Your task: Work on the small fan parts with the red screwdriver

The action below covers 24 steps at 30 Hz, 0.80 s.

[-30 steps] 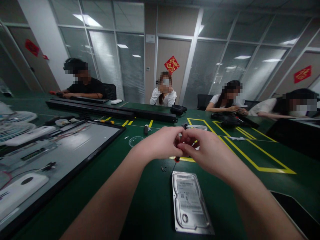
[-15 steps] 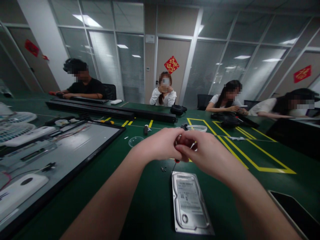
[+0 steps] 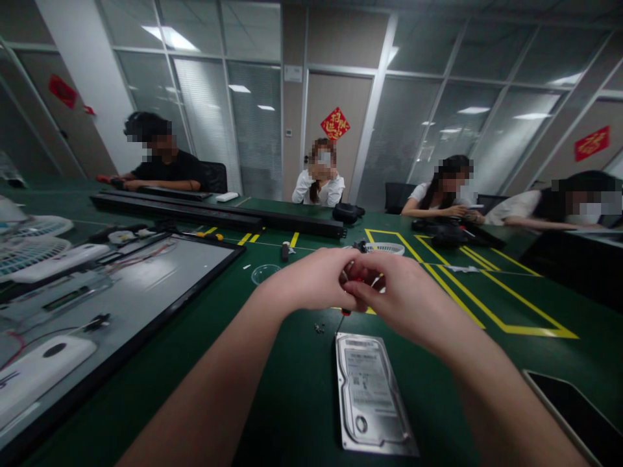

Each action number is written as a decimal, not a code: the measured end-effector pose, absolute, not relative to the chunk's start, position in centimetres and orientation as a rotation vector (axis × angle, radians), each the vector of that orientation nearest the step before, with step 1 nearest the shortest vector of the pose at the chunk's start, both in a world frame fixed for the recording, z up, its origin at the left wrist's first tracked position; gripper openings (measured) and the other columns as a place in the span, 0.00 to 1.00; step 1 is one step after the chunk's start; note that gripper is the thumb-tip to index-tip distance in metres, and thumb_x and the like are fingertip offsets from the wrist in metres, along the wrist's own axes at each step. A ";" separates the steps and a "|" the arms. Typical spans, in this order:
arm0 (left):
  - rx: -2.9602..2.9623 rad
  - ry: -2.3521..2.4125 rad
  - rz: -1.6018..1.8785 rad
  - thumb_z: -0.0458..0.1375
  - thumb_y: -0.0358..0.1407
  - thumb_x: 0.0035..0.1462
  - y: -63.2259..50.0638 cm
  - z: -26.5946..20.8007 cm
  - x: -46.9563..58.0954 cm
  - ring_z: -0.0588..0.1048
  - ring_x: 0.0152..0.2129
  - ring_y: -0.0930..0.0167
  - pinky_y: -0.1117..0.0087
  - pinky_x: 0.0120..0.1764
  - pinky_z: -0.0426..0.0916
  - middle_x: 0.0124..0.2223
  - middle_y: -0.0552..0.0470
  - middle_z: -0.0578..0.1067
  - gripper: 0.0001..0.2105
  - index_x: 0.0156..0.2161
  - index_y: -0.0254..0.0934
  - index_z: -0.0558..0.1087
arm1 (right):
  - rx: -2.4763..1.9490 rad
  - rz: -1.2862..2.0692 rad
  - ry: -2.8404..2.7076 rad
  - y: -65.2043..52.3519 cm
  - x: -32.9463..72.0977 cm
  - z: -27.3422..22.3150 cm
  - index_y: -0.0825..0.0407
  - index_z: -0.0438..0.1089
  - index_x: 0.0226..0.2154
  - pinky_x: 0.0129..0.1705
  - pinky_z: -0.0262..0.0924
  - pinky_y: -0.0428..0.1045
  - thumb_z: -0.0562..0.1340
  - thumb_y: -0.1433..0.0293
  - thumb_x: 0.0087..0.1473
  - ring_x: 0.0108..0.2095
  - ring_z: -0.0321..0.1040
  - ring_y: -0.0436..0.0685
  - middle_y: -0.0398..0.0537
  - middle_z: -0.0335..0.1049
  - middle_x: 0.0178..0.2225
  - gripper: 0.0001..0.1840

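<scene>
A silver hard drive [image 3: 372, 395] lies label up on the green table in front of me. Above its far end, my left hand [image 3: 321, 279] and my right hand [image 3: 402, 282] meet, fingers closed around the handle of a screwdriver [image 3: 346, 312]. A bit of red handle shows between the fingers and below them; the rest is covered. The thin shaft slants down to the drive's far left corner. Several tiny screws [image 3: 318, 328] lie on the table just left of that corner.
At left lies a large flat panel [image 3: 165, 285] with parts and white fans on it. A clear round lid [image 3: 265, 274] sits beyond my left wrist; a phone [image 3: 574, 415] lies at right. Long black bars [image 3: 219, 211] stretch across the far side, where several people sit.
Slightly more red of the screwdriver handle shows between my fingers. The view has shifted a little; both hands and the hard drive keep nearly the same places.
</scene>
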<state>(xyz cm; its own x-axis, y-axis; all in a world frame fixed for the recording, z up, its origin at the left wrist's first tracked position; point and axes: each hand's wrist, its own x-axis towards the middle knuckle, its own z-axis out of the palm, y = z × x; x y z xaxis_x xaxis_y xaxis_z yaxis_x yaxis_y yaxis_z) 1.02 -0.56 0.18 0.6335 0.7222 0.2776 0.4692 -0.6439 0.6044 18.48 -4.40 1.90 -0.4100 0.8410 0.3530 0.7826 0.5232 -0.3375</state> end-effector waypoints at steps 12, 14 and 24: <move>2.339 0.928 0.711 0.66 0.32 0.46 -0.3 -0.3 1.1 0.78 0.38 0.64 0.68 0.38 0.72 0.44 0.48 0.81 0.18 0.45 0.38 0.74 | -1.355 0.216 -2.270 -4.8 18.6 2.2 0.49 0.75 0.32 0.34 0.58 0.50 0.63 0.72 0.59 0.34 0.72 0.56 0.44 0.77 0.33 0.05; 2.356 0.915 0.689 0.65 0.31 0.47 -0.4 -0.1 1.0 0.79 0.38 0.65 0.68 0.37 0.72 0.44 0.49 0.81 0.18 0.46 0.37 0.74 | -1.333 0.240 -2.279 -4.8 18.6 2.2 0.49 0.75 0.33 0.36 0.59 0.49 0.62 0.74 0.58 0.35 0.72 0.55 0.44 0.78 0.34 0.06; 2.326 0.937 0.687 0.67 0.31 0.46 -0.3 -0.4 1.3 0.79 0.38 0.64 0.69 0.37 0.72 0.43 0.49 0.81 0.19 0.45 0.37 0.75 | -1.373 0.195 -2.256 -4.6 18.5 2.1 0.49 0.75 0.32 0.34 0.57 0.50 0.65 0.72 0.57 0.32 0.72 0.55 0.42 0.78 0.32 0.04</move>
